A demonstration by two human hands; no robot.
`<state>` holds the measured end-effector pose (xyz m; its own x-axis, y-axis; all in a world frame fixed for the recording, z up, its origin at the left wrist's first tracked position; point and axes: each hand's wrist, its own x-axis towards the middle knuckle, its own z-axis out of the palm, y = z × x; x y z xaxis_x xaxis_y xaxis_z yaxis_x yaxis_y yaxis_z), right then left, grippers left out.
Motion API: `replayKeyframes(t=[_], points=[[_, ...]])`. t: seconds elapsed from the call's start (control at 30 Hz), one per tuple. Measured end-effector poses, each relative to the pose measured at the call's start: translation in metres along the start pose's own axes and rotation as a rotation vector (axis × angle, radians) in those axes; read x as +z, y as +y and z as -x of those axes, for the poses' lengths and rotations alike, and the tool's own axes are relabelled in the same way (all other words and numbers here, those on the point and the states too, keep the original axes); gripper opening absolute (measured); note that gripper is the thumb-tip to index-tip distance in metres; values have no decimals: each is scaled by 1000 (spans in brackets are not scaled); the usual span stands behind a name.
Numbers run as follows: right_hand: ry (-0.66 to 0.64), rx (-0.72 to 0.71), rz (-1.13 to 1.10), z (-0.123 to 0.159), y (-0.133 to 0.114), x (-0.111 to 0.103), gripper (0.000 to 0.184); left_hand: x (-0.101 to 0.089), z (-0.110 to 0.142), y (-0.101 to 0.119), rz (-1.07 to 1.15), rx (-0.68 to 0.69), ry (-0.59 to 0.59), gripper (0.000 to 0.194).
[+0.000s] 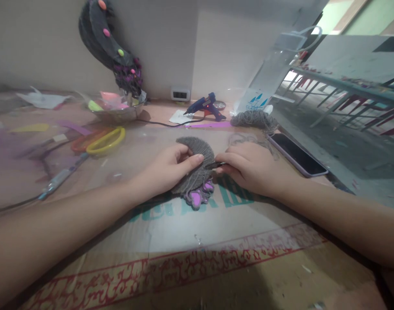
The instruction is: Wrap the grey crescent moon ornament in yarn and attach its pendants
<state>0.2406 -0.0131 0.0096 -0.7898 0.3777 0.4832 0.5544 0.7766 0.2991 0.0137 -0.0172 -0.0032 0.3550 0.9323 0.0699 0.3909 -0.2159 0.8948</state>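
A crescent wrapped in grey yarn (201,150) is gripped in my left hand (180,165), thumb across its front and fingers tucked behind. Purple pieces edged with grey yarn (197,198) hang at its lower end. At the crescent's right edge, my right hand (245,165) pinches a dark strand of grey yarn between thumb and forefinger, and the fingers hide most of it. More loose yarn (240,138) runs behind that hand to a grey yarn bundle (255,119).
A phone (297,154) lies right, by the table edge. Behind are a blue glue gun (205,105), a small digital display (180,94) and a clear bottle (264,73). Left are yellow-handled scissors (106,141), a bowl (116,113) and a larger dark crescent (103,38).
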Motion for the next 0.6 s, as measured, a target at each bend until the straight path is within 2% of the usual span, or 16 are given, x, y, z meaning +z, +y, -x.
replayKeyframes(t=[0.17,0.37,0.53,0.6], points=[[-92,79,-61,1,-1,-3,33,1,0,0,51,-1,-11,31],[16,337,-328,5,0,0,27,0,1,2,33,-11,21,33],[25,346,-377,5,-1,3,25,-2,1,5,39,-43,38,31],[42,406,-439,4,-2,3,27,-2,1,6,47,-53,56,31]])
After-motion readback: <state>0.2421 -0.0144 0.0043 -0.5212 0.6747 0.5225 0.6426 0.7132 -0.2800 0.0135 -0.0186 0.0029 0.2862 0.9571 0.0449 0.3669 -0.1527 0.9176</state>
